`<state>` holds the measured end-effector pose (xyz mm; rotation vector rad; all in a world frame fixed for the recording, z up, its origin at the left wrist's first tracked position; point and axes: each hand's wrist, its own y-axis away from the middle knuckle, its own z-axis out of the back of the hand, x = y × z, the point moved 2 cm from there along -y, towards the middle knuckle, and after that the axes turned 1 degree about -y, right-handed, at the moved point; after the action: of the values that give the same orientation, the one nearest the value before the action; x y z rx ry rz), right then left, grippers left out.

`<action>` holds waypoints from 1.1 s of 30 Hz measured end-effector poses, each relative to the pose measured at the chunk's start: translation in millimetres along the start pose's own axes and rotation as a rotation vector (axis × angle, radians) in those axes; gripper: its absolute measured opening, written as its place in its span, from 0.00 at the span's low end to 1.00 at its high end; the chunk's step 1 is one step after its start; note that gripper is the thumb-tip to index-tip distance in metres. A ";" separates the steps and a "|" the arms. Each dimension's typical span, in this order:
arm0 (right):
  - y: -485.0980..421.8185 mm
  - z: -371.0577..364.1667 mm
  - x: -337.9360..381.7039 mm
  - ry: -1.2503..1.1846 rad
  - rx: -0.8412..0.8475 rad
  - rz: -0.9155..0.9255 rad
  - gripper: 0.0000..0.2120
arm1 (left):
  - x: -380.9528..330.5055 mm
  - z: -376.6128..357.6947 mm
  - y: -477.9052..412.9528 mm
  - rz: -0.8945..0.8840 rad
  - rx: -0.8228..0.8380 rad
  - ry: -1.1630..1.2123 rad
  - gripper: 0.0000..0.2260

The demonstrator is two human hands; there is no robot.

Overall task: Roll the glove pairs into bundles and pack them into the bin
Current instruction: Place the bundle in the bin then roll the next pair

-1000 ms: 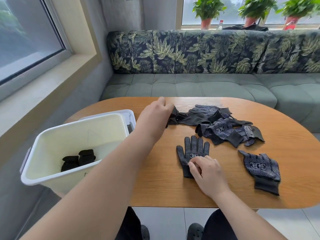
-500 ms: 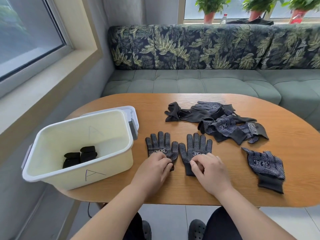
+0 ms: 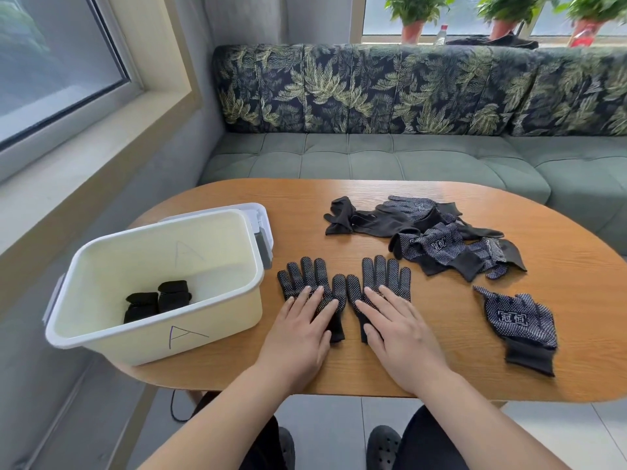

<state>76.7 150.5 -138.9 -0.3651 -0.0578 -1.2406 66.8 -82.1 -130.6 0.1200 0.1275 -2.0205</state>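
While both hands are lying flat with fingers straight and spread, the left hand (image 3: 298, 337) is pressing on one dotted glove (image 3: 307, 276) and the right hand (image 3: 400, 330) is pressing on a second dotted glove (image 3: 383, 273), so the palms and cuffs of that pair are mostly hiding beneath them. These two gloves are lying side by side on the surface (image 3: 441, 368) just right of the bin (image 3: 217, 327), fingers pointing away from the person. Two black rolled bundles (image 3: 157, 300) are sitting against each other on the bin's floor. Farther right of the bin, beyond the pair, a tangled pile (image 3: 437, 242) of dark gloves is overlapping so much that its count is not coming clear. One lone glove (image 3: 519, 323) is lying well right of the bin, showing a boxed printed mark of two characters. A handwritten "A" is showing on the bin's front wall, and a fainter "A" on its far wall. A lid (image 3: 261, 218) is peeking out behind the bin, mostly covered.
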 end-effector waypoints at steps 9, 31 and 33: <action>4.3 -7.2 15.3 0.076 0.178 -0.033 0.37 | -5.3 -3.2 14.0 -0.057 0.064 -0.026 0.34; 19.0 5.6 20.8 -0.103 -0.117 0.056 0.18 | 2.5 -0.7 29.4 -0.001 -0.382 0.352 0.08; 18.3 4.4 20.3 -0.111 -0.089 0.068 0.19 | 2.3 -0.4 30.4 -0.016 -0.395 0.369 0.04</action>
<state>101.1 138.3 -134.3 -0.5090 -0.0847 -1.1580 93.2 -97.2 -132.4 0.2393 0.7561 -1.9316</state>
